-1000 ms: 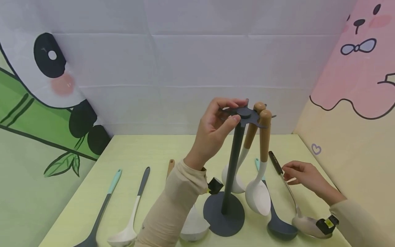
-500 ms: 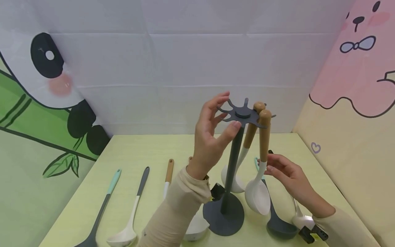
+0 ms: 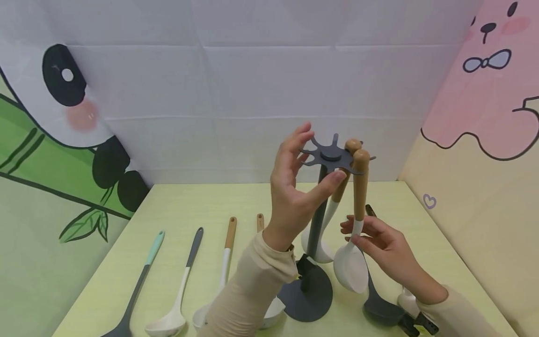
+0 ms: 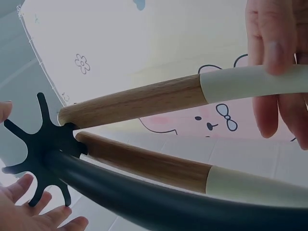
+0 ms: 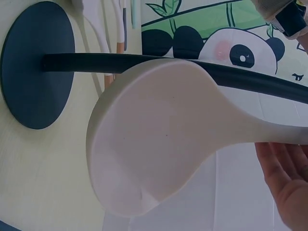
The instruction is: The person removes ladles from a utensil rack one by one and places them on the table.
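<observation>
A dark utensil stand (image 3: 330, 154) with a hooked top stands on the table, two white ladles with wooden handles hanging from its right side. Around its top my left hand (image 3: 290, 199) is spread, fingers extended beside the hooks and thumb near the rear ladle's handle (image 3: 342, 189). The front ladle (image 3: 351, 269) hangs with its bowl down. Its white neck (image 4: 240, 84) lies between the thumb and fingers of my right hand (image 3: 389, 248). In the right wrist view that ladle's bowl (image 5: 149, 139) covers part of the stand's post (image 5: 101, 62).
On the table's left lie a teal-handled dark utensil (image 3: 139, 290) and a grey-handled white ladle (image 3: 178, 304). Two wooden-handled utensils, one with its handle (image 3: 230, 234) in sight, are partly behind my left arm. A dark ladle (image 3: 381, 306) and a partly hidden metal ladle (image 3: 407, 299) lie right.
My right hand has moved left from the black-handled metal ladle to the front hanging ladle's neck. My left hand's fingers have lifted off the stand's top and spread; its thumb moved right.
</observation>
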